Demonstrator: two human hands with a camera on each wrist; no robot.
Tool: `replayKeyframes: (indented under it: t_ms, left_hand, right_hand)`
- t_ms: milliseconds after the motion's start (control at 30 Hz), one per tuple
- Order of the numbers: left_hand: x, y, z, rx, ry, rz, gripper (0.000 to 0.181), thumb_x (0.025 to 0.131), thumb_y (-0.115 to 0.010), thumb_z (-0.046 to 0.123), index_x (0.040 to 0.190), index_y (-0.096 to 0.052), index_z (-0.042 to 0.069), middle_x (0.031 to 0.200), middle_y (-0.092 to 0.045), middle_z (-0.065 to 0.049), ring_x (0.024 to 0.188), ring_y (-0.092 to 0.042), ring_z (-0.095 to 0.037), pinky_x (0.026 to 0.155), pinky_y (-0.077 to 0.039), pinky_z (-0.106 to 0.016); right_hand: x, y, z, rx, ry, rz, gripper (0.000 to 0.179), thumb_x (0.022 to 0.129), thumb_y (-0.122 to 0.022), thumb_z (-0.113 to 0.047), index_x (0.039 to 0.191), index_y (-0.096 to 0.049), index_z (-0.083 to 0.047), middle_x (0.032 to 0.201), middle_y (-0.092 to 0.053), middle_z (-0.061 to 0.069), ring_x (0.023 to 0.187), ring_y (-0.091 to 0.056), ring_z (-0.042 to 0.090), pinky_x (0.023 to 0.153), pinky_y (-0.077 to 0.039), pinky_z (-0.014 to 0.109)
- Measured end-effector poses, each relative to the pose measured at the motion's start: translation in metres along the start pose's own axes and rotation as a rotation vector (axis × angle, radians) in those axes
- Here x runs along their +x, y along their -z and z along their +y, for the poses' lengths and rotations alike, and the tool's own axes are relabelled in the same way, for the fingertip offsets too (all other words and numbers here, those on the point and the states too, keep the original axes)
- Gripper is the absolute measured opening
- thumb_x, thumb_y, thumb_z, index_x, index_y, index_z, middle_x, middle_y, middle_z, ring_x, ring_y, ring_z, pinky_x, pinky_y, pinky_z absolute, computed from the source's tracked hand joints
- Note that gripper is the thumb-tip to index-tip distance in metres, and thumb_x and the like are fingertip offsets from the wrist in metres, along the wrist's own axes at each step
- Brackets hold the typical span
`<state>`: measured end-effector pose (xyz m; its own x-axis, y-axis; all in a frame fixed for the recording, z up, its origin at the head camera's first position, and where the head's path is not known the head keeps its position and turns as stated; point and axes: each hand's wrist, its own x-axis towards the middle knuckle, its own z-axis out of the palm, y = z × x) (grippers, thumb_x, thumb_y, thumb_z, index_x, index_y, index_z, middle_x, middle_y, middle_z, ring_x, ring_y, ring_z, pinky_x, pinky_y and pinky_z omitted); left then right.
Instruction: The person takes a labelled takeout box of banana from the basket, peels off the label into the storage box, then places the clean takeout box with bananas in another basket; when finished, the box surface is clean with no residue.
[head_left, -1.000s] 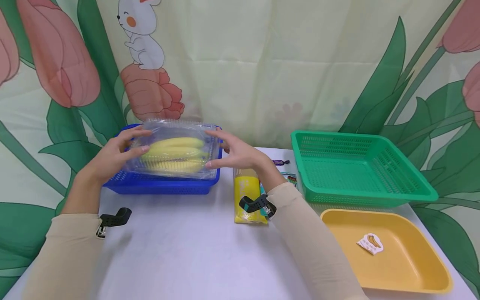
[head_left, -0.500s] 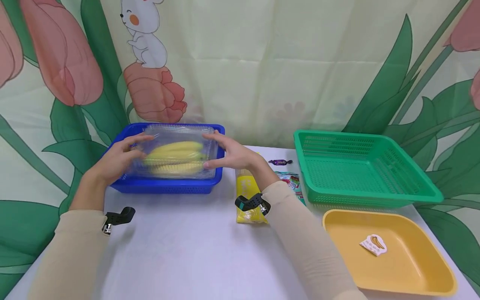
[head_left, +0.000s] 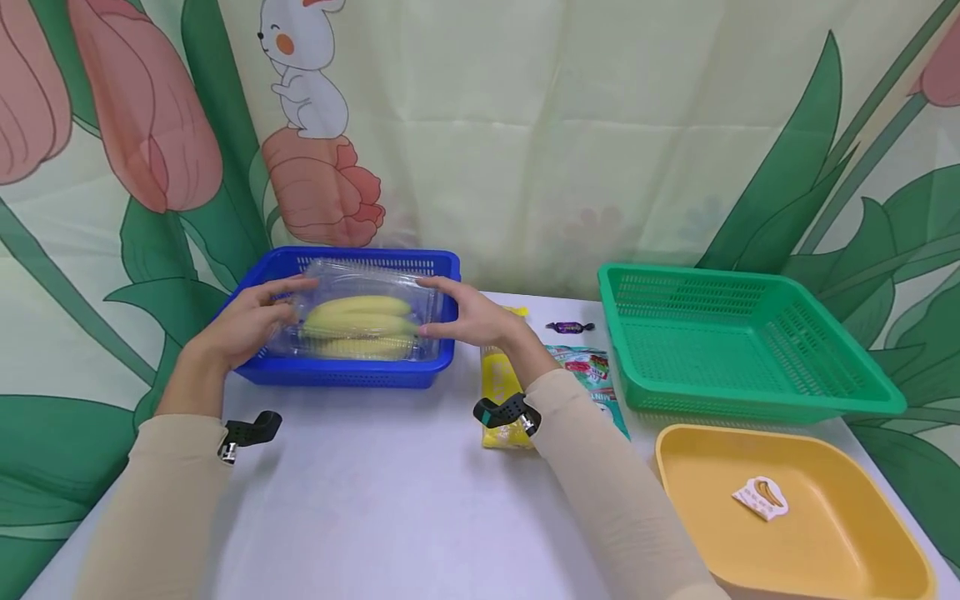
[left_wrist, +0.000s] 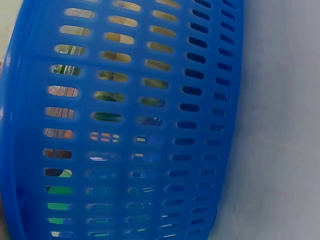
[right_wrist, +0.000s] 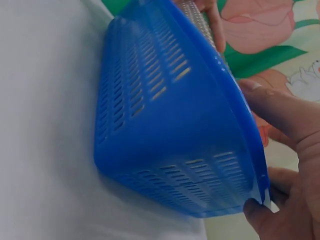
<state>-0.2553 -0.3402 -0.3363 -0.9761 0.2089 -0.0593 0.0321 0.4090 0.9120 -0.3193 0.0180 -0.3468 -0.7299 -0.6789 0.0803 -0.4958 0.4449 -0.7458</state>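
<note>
A clear plastic clamshell box [head_left: 375, 282] with yellow bananas [head_left: 360, 317] inside lies slightly tilted in the blue basket [head_left: 337, 375] at the back left. My left hand [head_left: 251, 325] grips the box's left end, its index finger across the lid. At the right end, my right hand [head_left: 476, 317] holds the box between thumb and fingers. The left wrist view has only the slotted basket wall [left_wrist: 130, 100] and the tablecloth. In the right wrist view, the right hand's fingers [right_wrist: 280, 110] are at the basket rim, and the box is mostly hidden.
Right of the basket lie a yellow packet [head_left: 498, 383], a teal packet [head_left: 596, 375] and a small purple wrapped candy [head_left: 570, 327]. A green basket [head_left: 750, 400] stands at the back right. Before it is a yellow tray [head_left: 795, 533] with a banana-printed card [head_left: 761, 497].
Both hands have lowered the box of bananas deeper into the blue basket. The head view has turned slightly left, so the scene sits farther right.
</note>
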Motion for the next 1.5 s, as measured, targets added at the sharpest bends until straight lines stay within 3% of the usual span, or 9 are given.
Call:
replayKeyframes:
  t_ms: [167,267,333,467,567,767,900,1200,1500]
  left_hand:
    - [0.004,-0.006,0.002,0.161,0.023,-0.04,0.056,0.105,-0.051,0.016,0.159,-0.037,0.017,0.17,-0.013,-0.012,0.146,-0.022,-0.044,0.111,-0.026,-0.069]
    - [0.007,-0.011,0.0,0.314,0.034,-0.086,0.062,0.104,-0.057,0.032,0.161,-0.034,0.02,0.17,-0.009,-0.02,0.148,-0.018,-0.053,0.109,-0.026,-0.077]
    - [0.008,-0.014,-0.001,0.364,0.055,-0.103,0.069,0.102,-0.06,0.04,0.162,-0.031,0.02,0.17,-0.004,-0.023,0.151,-0.008,-0.056,0.108,-0.022,-0.081]
    - [0.008,-0.015,0.0,0.432,0.07,-0.119,0.078,0.099,-0.064,0.048,0.162,-0.029,0.019,0.17,-0.003,-0.024,0.153,0.006,-0.054,0.108,-0.013,-0.084]
    - [0.008,-0.014,0.003,0.502,0.052,-0.123,0.08,0.097,-0.066,0.051,0.161,-0.031,0.017,0.169,-0.009,-0.024,0.153,0.005,-0.053,0.109,-0.011,-0.084]
    - [0.01,-0.013,0.01,0.64,0.027,-0.091,0.083,0.093,-0.068,0.058,0.157,-0.04,0.013,0.169,0.001,-0.024,0.147,0.006,-0.065,0.104,-0.012,-0.088]
    - [0.013,-0.013,0.012,0.67,0.023,-0.083,0.08,0.092,-0.067,0.061,0.153,-0.045,0.014,0.17,-0.006,-0.021,0.148,0.002,-0.064,0.105,-0.011,-0.087]
    - [0.009,-0.017,0.009,0.67,0.048,-0.076,0.078,0.092,-0.067,0.062,0.15,-0.048,0.013,0.171,-0.006,-0.021,0.148,0.005,-0.065,0.105,-0.004,-0.087]
    - [0.005,-0.012,0.018,0.658,0.0,-0.093,0.072,0.095,-0.068,0.055,0.15,-0.049,0.013,0.169,-0.011,-0.025,0.151,0.003,-0.059,0.109,-0.006,-0.084]
  right_hand:
    - [0.002,-0.004,-0.005,-0.156,-0.039,-0.039,0.084,0.092,-0.074,-0.049,0.161,-0.035,-0.019,0.17,-0.023,0.008,0.159,-0.013,0.029,0.126,-0.017,0.055]
    - [0.002,-0.008,-0.006,-0.231,-0.073,-0.065,0.086,0.091,-0.072,-0.053,0.16,-0.036,-0.016,0.171,-0.018,0.012,0.159,-0.006,0.035,0.126,-0.012,0.057]
    - [0.002,-0.011,-0.006,-0.259,-0.088,-0.074,0.087,0.091,-0.072,-0.055,0.16,-0.037,-0.015,0.172,-0.015,0.012,0.159,-0.005,0.037,0.126,-0.013,0.058]
    - [0.003,-0.015,-0.005,-0.311,-0.103,-0.079,0.086,0.092,-0.069,-0.059,0.159,-0.039,-0.016,0.172,-0.014,0.009,0.158,-0.006,0.036,0.125,-0.018,0.057]
    - [0.003,-0.016,-0.005,-0.351,-0.104,-0.077,0.084,0.092,-0.065,-0.063,0.159,-0.039,-0.018,0.173,-0.014,0.007,0.158,-0.007,0.033,0.125,-0.02,0.056]
    - [0.004,-0.011,-0.008,-0.36,-0.109,-0.056,0.082,0.09,-0.066,-0.066,0.155,-0.045,-0.019,0.172,-0.017,0.005,0.157,-0.008,0.031,0.125,-0.02,0.055]
    - [0.007,-0.009,-0.01,-0.386,-0.125,-0.051,0.083,0.089,-0.067,-0.066,0.154,-0.047,-0.019,0.171,-0.019,0.005,0.157,-0.009,0.032,0.125,-0.02,0.055]
    - [0.009,-0.011,-0.014,-0.44,-0.125,-0.076,0.085,0.088,-0.068,-0.067,0.154,-0.048,-0.018,0.17,-0.021,0.008,0.156,-0.01,0.035,0.125,-0.02,0.052]
    - [0.01,-0.008,-0.018,-0.462,-0.095,-0.099,0.085,0.092,-0.064,-0.066,0.157,-0.042,-0.015,0.171,-0.018,0.008,0.157,-0.011,0.034,0.126,-0.02,0.05]
